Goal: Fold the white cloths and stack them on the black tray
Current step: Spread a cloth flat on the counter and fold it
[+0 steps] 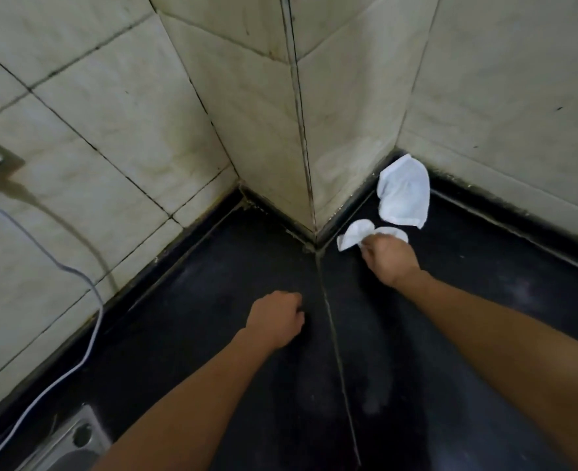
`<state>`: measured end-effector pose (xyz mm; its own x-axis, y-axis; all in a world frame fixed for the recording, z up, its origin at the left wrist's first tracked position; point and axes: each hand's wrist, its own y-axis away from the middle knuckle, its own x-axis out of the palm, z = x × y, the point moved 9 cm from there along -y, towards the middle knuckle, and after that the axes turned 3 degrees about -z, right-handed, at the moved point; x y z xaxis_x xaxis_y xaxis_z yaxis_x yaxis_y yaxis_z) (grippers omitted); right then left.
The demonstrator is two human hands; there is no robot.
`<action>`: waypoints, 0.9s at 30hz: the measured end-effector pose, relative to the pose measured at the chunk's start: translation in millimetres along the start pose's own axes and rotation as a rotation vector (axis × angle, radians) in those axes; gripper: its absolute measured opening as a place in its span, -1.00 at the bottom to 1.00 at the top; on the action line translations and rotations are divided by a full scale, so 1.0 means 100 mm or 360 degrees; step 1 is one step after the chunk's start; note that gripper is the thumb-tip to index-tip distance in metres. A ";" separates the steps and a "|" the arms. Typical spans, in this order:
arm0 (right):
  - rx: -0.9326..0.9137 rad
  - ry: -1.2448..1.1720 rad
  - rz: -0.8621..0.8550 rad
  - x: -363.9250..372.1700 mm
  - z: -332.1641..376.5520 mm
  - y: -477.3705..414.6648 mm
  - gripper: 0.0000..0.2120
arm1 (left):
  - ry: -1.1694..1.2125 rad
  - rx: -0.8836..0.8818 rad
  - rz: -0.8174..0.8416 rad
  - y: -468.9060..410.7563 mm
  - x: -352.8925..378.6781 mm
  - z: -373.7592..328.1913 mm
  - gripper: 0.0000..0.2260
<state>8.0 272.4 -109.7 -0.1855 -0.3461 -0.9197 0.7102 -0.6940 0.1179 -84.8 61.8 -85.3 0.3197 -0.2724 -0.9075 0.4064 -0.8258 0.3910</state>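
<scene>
- Cloths both unfolded: crumpled cloth (354, 234) pinched by right hand (389, 258) at the wall (349, 147) corner; second cloth (405, 192) loose just beyond.
- Left hand (277, 319) clenched, empty, over black counter (212, 300).
- No tray visible; folding and stacking seemingly all remain.

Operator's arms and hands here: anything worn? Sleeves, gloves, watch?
Nothing worn that shows. Left hand and right hand are ungloved; left forearm and right forearm are bare to the frame edge: no sleeves, watch or wristband. Fingers are mostly hidden, so rings cannot be ruled out.
</scene>
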 end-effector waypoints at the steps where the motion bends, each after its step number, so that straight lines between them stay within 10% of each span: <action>1: -0.0005 -0.0005 -0.0001 0.02 0.02 0.15 -0.72 | 0.0005 0.0002 -0.0003 0.02 0.00 0.02 -0.79; 27: 0.0768 -0.1146 -0.0336 -0.75 -0.51 2.73 -0.86 | 0.0453 0.0277 0.0055 1.10 0.53 -0.85 -0.60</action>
<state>250.6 140.5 -27.7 -0.7774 -0.3807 -0.5007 0.2797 -0.9222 0.2669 49.9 -1.0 -77.0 0.5672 -0.1731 -0.8052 0.2468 -0.8970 0.3667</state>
